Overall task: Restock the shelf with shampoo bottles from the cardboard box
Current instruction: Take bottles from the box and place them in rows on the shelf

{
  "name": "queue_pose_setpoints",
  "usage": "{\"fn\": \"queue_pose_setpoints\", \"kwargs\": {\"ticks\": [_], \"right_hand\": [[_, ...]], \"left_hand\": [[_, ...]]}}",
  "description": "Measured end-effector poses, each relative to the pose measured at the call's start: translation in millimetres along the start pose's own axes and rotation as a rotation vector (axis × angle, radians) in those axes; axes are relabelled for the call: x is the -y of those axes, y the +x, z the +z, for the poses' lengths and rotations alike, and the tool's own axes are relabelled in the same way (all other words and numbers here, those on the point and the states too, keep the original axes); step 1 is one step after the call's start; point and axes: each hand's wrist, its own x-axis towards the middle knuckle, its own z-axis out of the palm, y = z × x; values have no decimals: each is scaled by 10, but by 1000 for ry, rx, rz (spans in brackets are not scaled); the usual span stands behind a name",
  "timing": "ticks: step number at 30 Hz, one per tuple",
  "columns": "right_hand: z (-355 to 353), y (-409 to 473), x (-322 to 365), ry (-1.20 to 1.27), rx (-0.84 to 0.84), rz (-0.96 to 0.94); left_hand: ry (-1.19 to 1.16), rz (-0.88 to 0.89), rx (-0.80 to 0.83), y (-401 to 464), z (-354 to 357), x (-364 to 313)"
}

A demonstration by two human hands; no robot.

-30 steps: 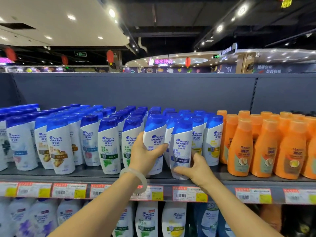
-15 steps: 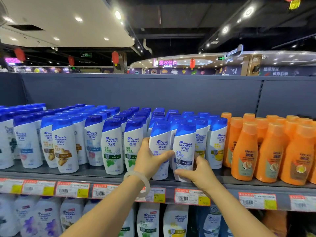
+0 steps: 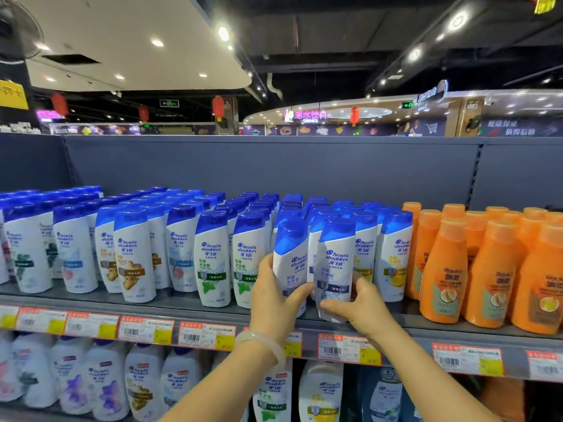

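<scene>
The person's left hand [image 3: 275,295] is wrapping around the lower body of a white Head & Shoulders shampoo bottle [image 3: 289,260] with a blue cap, thumb across the front label and fingers round the left side; a pale bangle [image 3: 259,345] is sitting on that wrist. The right hand [image 3: 358,306] is gripping a second Head & Shoulders bottle [image 3: 335,266] at its base, thumb under the front bottom edge and fingers curling round the right side. Both bottles are standing at the front edge of the grey shelf [image 3: 182,303], touching each other, and both are leaning slightly to the right. They are sitting just left of the yellow-labelled Head & Shoulders bottle [image 3: 393,257], and the orange Rejoice bottles [image 3: 444,269] are standing further right of that one. Left of the held pair, the green-labelled bottles [image 3: 213,257] are lining the shelf front. Price tags [image 3: 146,330] are running along the shelf lip beneath the hands.
</scene>
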Motion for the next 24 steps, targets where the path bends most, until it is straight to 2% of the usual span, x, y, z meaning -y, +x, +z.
{"fn": "queue_pose_setpoints", "kwargs": {"ticks": [4,10,15,20,24], "right_hand": [[-8,-1,6,-7,7,3],[-8,-26,33,13,17,-6],[0,-42,60,67,24,-1],[3,-40,53,66,26,3],[-2,-29,35,25,23,-10]], "left_hand": [[13,-86,-67,-129,2,64],[0,-127,25,-47,-22,40],[102,-105,48,12,-29,19],[400,-64,-68,-67,32,59],[438,-107,-196,-153,116,38]]}}
